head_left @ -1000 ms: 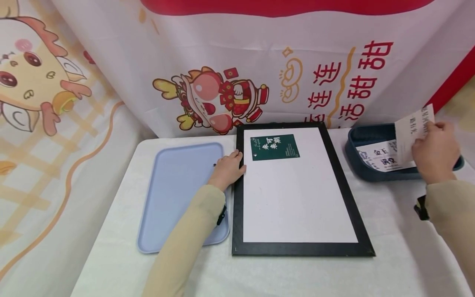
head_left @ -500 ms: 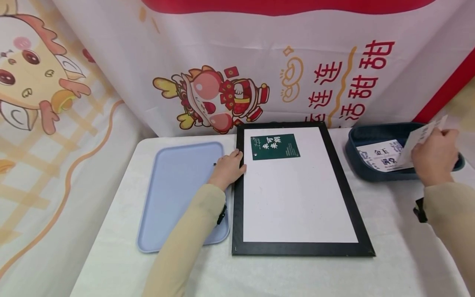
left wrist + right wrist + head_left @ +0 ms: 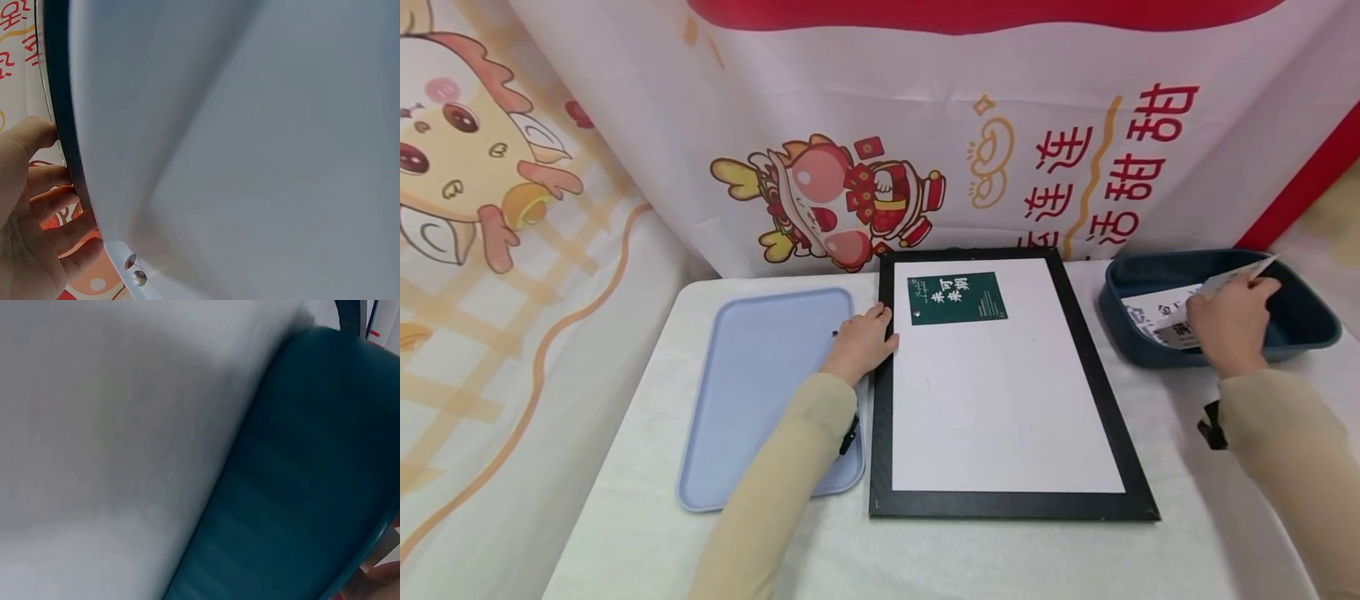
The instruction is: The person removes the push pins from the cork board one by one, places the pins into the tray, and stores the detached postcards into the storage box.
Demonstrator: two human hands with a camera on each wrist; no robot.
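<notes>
My left hand (image 3: 859, 342) rests at the left edge of a black-framed white board (image 3: 1000, 400), fingers over the frame. In the left wrist view its fingertips touch the dark frame edge (image 3: 59, 81). A green card (image 3: 957, 297) with white characters lies at the board's top left. Over a dark teal bin (image 3: 1303, 333), my right hand (image 3: 1232, 325) pinches a pale paper card (image 3: 1243, 273), seen nearly edge-on. Another white card (image 3: 1150, 307) with blue patterns and black characters lies in the bin, partly covered by the hand and the held card.
A light blue tray (image 3: 760, 392) lies left of the board, partly under my left forearm. The white-covered table (image 3: 1007, 558) extends in front. A printed cloth (image 3: 820, 83) hangs behind, close to the board and bin.
My right hand has moved left and down into the bin with the pale card, which has tilted from facing the camera to nearly edge-on. My left hand has stayed in place.
</notes>
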